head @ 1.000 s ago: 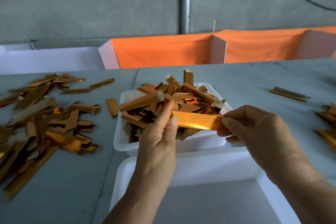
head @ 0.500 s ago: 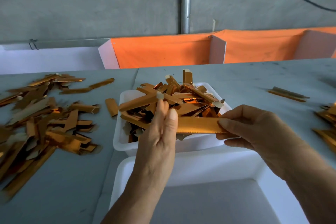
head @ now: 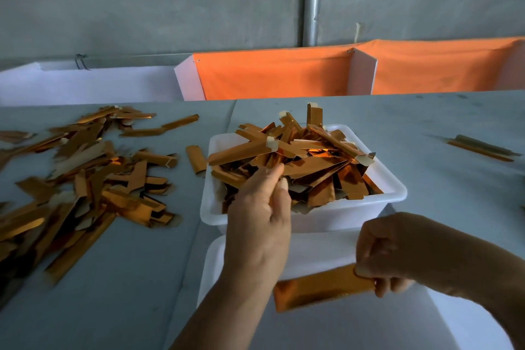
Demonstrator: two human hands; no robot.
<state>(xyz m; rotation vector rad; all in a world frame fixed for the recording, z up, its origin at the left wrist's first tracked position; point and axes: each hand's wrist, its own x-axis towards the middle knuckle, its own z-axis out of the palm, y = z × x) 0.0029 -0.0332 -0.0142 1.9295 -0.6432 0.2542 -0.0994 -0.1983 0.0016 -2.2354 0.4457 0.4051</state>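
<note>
A white tray (head: 393, 195) in the middle of the table is heaped with shiny copper-coloured card strips (head: 301, 160). My left hand (head: 258, 224) reaches into the near left side of that heap, thumb and forefinger slightly apart and touching the strips. My right hand (head: 397, 250) is lower and nearer to me. It pinches one end of a single flat copper strip (head: 318, 290), which hangs level over a second, nearer white tray (head: 321, 247). What lies inside the near tray is mostly hidden by my arms.
A wide scatter of copper strips (head: 85, 179) covers the grey table (head: 426, 122) on the left. One short strip (head: 196, 160) lies beside the far tray, and a couple of strips (head: 483, 148) lie at the right. Orange cloth dividers (head: 272, 74) stand behind the table.
My left hand has let go of the strip and moved forward to the heap in the far tray. My right hand has carried the strip down and towards me, over the near tray.
</note>
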